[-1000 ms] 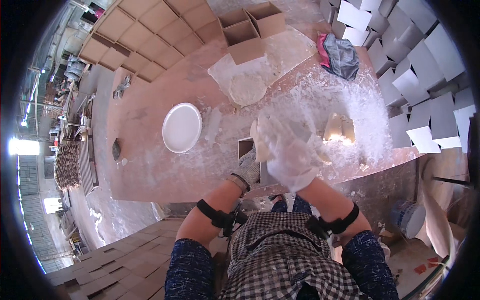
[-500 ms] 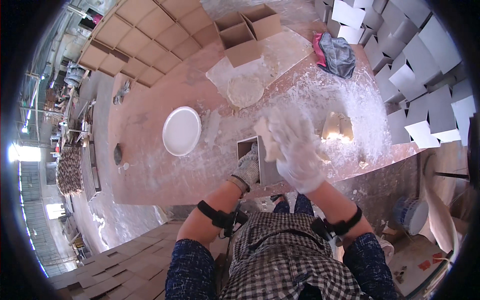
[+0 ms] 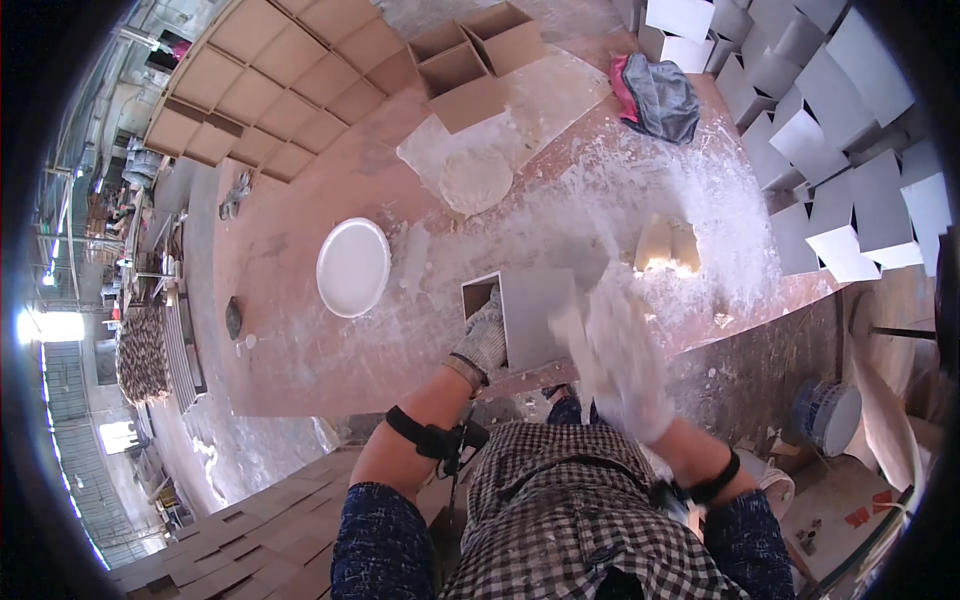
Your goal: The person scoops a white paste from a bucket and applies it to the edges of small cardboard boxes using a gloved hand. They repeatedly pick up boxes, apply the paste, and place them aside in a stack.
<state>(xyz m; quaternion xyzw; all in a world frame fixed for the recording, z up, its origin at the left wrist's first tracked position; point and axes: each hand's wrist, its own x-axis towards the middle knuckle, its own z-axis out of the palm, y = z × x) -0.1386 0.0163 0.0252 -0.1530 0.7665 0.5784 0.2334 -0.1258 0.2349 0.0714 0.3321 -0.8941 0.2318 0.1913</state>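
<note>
Left hand (image 3: pixel 484 332): wore a grey knitted glove and reached into the open end of a grey-sided box; its fingertips were hidden, so whether they gripped could not be told.
Right hand (image 3: pixel 628 368): wore a white glove, blurred, and was closed around a cream pad (image 3: pixel 570 335) just beside the box's right side.
Grey-sided box (image 3: pixel 538 318): sat near the wearer's edge of the surface, its opening to the left and a smooth grey panel facing up.
Surface (image 3: pixel 290 350): reddish-brown, smeared white mostly on the right.
White oval tray (image 3: pixel 353 268): lay left of the box, well apart from it.
Cream blocks (image 3: pixel 667 245): lay beyond the right hand.
Pale board (image 3: pixel 550 110): lay farther off, bearing a round patch of cream paste (image 3: pixel 474 182), with brown open cartons (image 3: pixel 468 105) at its far side.
Grey-and-red cloth (image 3: pixel 658 98): lay crumpled near the stacked grey boxes (image 3: pixel 865 205) on the right.
Brown carton grid (image 3: pixel 270 80): stood at the far left.
White bucket (image 3: pixel 827 418): stood low on the right, off the surface.
</note>
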